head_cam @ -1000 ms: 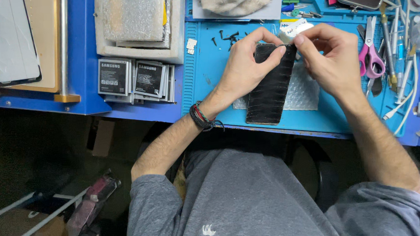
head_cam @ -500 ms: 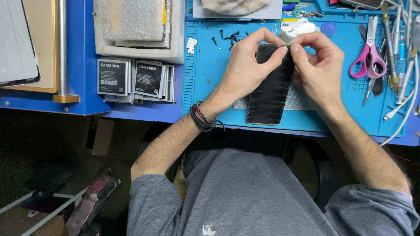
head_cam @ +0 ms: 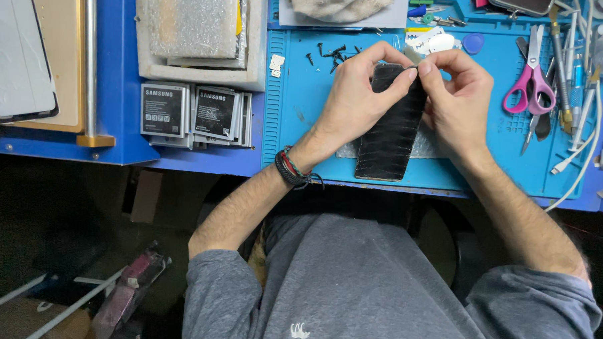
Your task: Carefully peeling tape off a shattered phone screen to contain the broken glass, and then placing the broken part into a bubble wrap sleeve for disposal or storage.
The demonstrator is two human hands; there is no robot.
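Two hands meet at the far end of a black phone (head_cam: pixel 392 126) that lies lengthwise on the blue work mat (head_cam: pixel 299 116), its near end close to the mat's front edge and a patch of bubble wrap (head_cam: pixel 429 148) under it. The left hand (head_cam: pixel 352 97) curls over the top left corner, thumb and forefinger closed on the phone's edge. The right hand (head_cam: pixel 456 100) pinches at the top right corner, finger and thumb tips pressed together on something too small to make out. To my eye this is the picking stage, working at a seam or a film at the top edge; a steady hold from the left hand and a fine, even pull from the right would suit it, since the grip point is tiny.

Left of the mat, on the blue bench, sit two flat grey battery packs (head_cam: pixel 189 113) side by side, each with a dark rectangular label bearing white print, stacked on more of the same. Behind them a white foam tray (head_cam: pixel 196 33) holds silvery wrapped pieces. Far left, a dark glass panel (head_cam: pixel 14 59) rests on a tan board. Loose black screws (head_cam: pixel 331 53) dot the mat's far edge, a small blue pick (head_cam: pixel 473 43) lies near the right hand, and pink-handled scissors (head_cam: pixel 529 81) lie to the right among cables.
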